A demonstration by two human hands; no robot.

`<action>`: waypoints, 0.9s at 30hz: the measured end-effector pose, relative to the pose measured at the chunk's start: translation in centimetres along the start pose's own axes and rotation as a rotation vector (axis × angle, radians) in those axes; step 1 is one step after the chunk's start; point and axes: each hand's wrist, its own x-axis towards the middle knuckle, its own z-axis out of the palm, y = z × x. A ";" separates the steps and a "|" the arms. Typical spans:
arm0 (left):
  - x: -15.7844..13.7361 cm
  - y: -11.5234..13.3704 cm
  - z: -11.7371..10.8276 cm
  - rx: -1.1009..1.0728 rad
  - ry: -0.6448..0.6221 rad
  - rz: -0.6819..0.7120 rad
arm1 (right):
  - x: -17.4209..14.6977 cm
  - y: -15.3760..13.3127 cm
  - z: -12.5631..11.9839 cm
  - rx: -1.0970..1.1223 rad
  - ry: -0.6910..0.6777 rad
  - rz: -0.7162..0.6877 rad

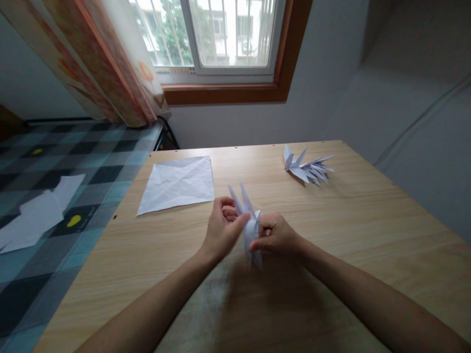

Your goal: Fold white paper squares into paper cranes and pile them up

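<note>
Between my two hands is a white folded paper piece (251,230) with long pointed flaps at its top and bottom, held above the wooden table. My left hand (222,228) pinches it from the left, thumb across its upper part. From the right, my right hand (275,234) grips its lower middle between thumb and curled fingers. Its lower points look slightly blurred. Beyond my hands to the right lies a cluster of folded paper cranes or similar pointed pieces (308,169). A creased square sheet of white paper (180,184) lies flat to the left.
The wooden table (349,235) stretches out below a window (228,34). To the left is a bed or surface with a checked cover (106,169), carrying several white papers (44,215). A curtain (106,59) hangs at the upper left, and a cable (415,122) runs along the right wall.
</note>
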 end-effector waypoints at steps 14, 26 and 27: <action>0.7 0.1 -0.2 -0.190 0.079 -0.012 | -0.1 0.4 0.2 -0.105 0.101 -0.054; 1.5 -0.7 -0.9 -0.122 0.236 0.048 | -0.5 0.9 -0.3 -0.431 0.357 -0.304; 1.5 -0.7 -1.0 -0.111 0.240 0.058 | -0.6 0.9 -0.4 -0.543 0.388 -0.396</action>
